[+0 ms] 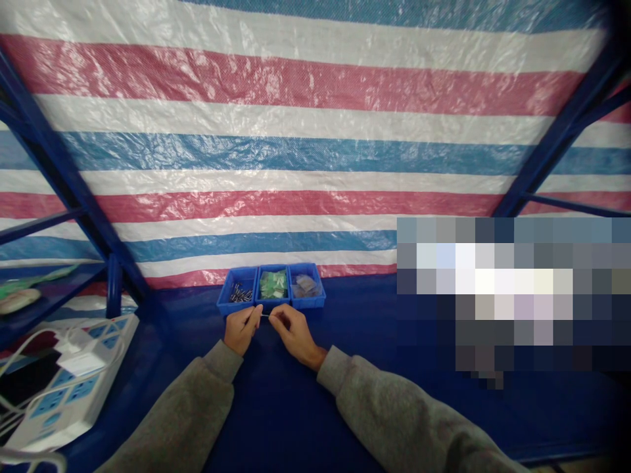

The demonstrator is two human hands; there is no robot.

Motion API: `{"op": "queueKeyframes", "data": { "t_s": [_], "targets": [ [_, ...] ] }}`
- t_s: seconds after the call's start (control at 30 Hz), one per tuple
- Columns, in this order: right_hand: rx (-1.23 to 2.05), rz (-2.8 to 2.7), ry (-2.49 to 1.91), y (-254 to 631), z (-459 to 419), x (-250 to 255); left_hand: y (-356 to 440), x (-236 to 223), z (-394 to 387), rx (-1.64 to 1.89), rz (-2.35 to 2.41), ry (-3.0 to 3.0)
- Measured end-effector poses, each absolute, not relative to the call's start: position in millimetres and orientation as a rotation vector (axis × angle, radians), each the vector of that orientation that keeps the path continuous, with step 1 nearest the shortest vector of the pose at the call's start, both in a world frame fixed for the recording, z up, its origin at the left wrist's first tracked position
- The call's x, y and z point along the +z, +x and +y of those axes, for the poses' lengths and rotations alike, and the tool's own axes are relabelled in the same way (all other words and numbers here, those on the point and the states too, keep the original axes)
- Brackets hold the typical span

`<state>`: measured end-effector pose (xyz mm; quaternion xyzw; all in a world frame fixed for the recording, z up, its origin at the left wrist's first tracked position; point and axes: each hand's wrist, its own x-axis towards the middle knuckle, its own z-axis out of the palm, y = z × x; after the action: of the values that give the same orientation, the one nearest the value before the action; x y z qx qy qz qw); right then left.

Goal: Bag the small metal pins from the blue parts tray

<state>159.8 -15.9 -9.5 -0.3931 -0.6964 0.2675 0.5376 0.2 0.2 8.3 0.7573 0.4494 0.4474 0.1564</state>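
Note:
Fingertips pinched, my left hand [241, 330] grips one end of a thin, pale, stick-like piece [265, 315]. At its other end the fingers of my right hand [296, 334] are closed too. The piece is too small to name. Just beyond my hands stand three blue bins in a row. Dark and silvery small metal parts [241, 293] lie in the left bin [225, 306]. Green-looking small packets [273, 285] fill the middle bin [266, 268]. In the right bin [310, 303] are clear, brownish small bags [305, 286].
A white power strip [93, 401] with a plugged-in white adapter [81, 350] and cables lies at the left of the blue table [286, 420]. Striped sheeting [305, 157] hangs behind, between blue frame posts [73, 171]. A blurred-out patch hides the right side.

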Motion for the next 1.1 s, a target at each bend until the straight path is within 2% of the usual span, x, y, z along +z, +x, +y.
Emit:
{"op": "queueKeyframes", "data": {
  "t_s": [0.5, 0.7, 1.1],
  "targets": [
    [0.603, -1.583, -0.962, 159.5, -10.8, -13.0, -0.3, 6.3, 2.2, 1.477, 1.235, 2.265],
    [0.597, -1.581, -0.961, 160.9, -12.5, -9.4, -2.1, 9.7, 0.6, 1.419, 1.37, 2.222],
    [0.573, -1.58, -0.963, 160.9, -13.2, -9.2, -3.0, 8.6, 2.9, 1.464, 1.326, 2.276]
  ]
}}
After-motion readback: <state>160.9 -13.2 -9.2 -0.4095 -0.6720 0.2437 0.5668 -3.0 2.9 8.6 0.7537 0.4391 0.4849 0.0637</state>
